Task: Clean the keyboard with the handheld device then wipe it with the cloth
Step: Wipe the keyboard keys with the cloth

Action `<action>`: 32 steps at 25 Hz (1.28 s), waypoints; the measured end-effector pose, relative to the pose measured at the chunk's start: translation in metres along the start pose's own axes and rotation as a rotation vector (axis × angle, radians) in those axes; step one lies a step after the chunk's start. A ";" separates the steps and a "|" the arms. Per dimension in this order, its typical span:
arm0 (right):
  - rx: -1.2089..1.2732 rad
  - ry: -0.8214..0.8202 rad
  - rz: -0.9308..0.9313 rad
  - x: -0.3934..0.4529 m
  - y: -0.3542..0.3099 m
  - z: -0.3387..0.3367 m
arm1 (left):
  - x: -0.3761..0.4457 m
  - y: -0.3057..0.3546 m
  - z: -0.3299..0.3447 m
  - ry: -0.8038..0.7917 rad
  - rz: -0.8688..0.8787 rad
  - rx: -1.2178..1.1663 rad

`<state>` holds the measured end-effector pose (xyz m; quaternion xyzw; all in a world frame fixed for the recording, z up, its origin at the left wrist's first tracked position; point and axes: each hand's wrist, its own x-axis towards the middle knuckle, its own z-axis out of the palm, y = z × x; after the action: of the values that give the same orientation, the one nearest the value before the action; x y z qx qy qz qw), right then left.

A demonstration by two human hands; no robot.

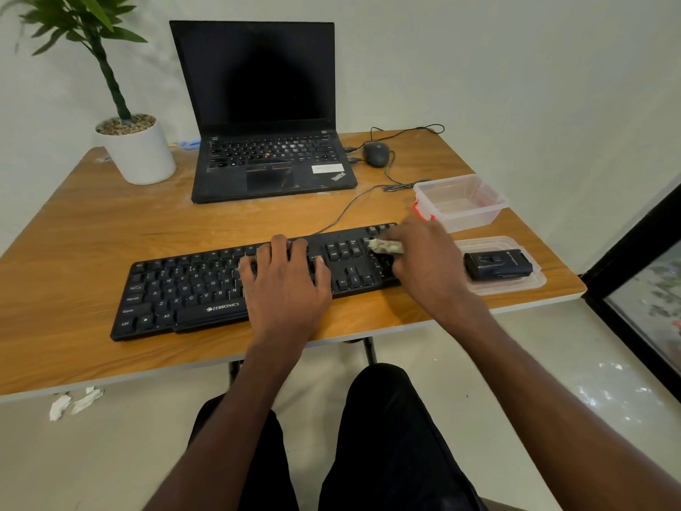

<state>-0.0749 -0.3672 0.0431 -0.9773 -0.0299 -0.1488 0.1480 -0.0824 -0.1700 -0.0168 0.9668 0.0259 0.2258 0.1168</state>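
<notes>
A black keyboard (184,289) lies near the table's front edge. My left hand (285,282) rests flat on its middle keys, fingers spread. My right hand (429,260) is over the number pad at the keyboard's right end and grips a small crumpled whitish cloth (385,246), which touches the keys there. The black handheld device (497,266) lies on a clear plastic lid (530,287) just right of the keyboard, apart from both hands.
An open black laptop (272,167) stands behind the keyboard, with a mouse (376,153) and cables to its right. A clear plastic box (460,202) sits at the back right, a potted plant (140,149) at the back left. Paper scraps (73,402) lie on the floor.
</notes>
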 end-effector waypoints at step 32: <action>-0.075 0.175 0.202 0.011 0.032 -0.004 | -0.001 0.001 -0.002 0.016 0.032 -0.017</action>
<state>-0.0621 -0.3990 0.0406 -0.9635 0.0871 -0.2187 0.1276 -0.0842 -0.1709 -0.0149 0.9643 0.0094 0.2355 0.1211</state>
